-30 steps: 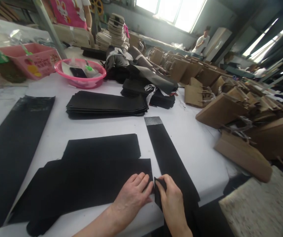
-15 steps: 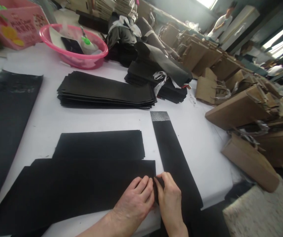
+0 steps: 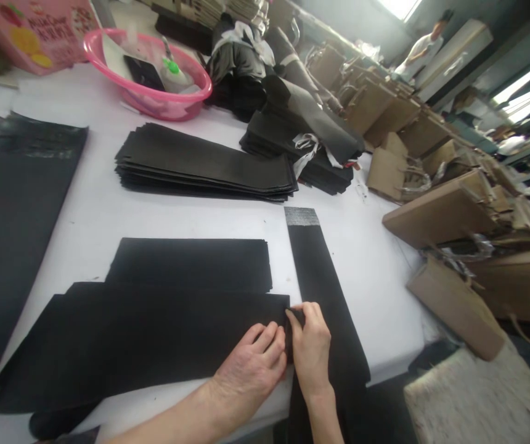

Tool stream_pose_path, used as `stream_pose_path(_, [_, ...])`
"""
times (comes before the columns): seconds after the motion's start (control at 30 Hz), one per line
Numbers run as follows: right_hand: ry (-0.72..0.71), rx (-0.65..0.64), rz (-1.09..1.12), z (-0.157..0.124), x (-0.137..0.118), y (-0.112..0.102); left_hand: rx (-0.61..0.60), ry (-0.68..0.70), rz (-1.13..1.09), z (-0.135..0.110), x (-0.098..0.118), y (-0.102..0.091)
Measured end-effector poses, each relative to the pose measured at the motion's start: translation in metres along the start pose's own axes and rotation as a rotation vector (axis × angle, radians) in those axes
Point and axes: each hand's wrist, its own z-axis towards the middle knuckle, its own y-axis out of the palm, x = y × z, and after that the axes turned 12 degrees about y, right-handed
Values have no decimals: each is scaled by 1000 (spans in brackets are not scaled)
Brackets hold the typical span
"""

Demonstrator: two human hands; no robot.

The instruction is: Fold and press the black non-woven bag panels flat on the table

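Observation:
A wide black sheet (image 3: 145, 336) lies flat on the white table (image 3: 366, 271) in front of me. My left hand (image 3: 252, 364) rests on its right end, fingers pressed down near the edge. My right hand (image 3: 310, 348) pinches the sheet's right corner between thumb and fingers, folding it up a little. A long narrow black strip (image 3: 320, 290) with a grey band at its far end runs beside my right hand. A second black sheet (image 3: 191, 265) lies just behind the first.
A stack of black sheets (image 3: 204, 166) sits mid-table, a long black sheet (image 3: 10, 203) at the left. A pink basin (image 3: 151, 74) stands at the back. Brown paper bags (image 3: 440, 209) crowd the right side. A person (image 3: 424, 46) stands far back.
The view has tilted down and shifted. My right hand moved up along the sheet's right edge while keeping its pinch; my left hand stayed pressed on the sheet.

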Motion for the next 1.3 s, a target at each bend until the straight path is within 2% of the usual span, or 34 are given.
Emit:
stream_pose_path(0.1, [30,-5,106,-4,4,-13,5,-10,7,-1,0,0])
stream_pose_path(0.2, [47,-68,114,-17,12,-24,4,-10,21,-2,1,0])
stream_pose_path(0.3, [84,-133,113,-28,18,-23,-6,-9,26,-2,2,0])
stream_pose_path(0.37, [101,-128,113,-30,19,-17,-9,-5,30,-2,2,0])
stream_pose_path(0.73, [66,-81,42,-7,7,-5,-18,29,16,0,-2,-5])
stream_pose_path(0.93, [20,17,69,9,-8,-1,4,7,32,0,-1,-1])
stream_pose_path(1.03, [49,29,131,2,-4,-13,25,1,25,-1,0,1])
stream_pose_path(1.13, [88,-61,112,-15,8,-22,13,3,25,-2,0,1])
stream_pose_path(1.2, [119,-114,111,-25,16,-21,-5,11,29,-3,0,0])
stream_pose_path(1.3, [134,-108,112,-30,19,-15,-23,22,36,-3,0,-3])
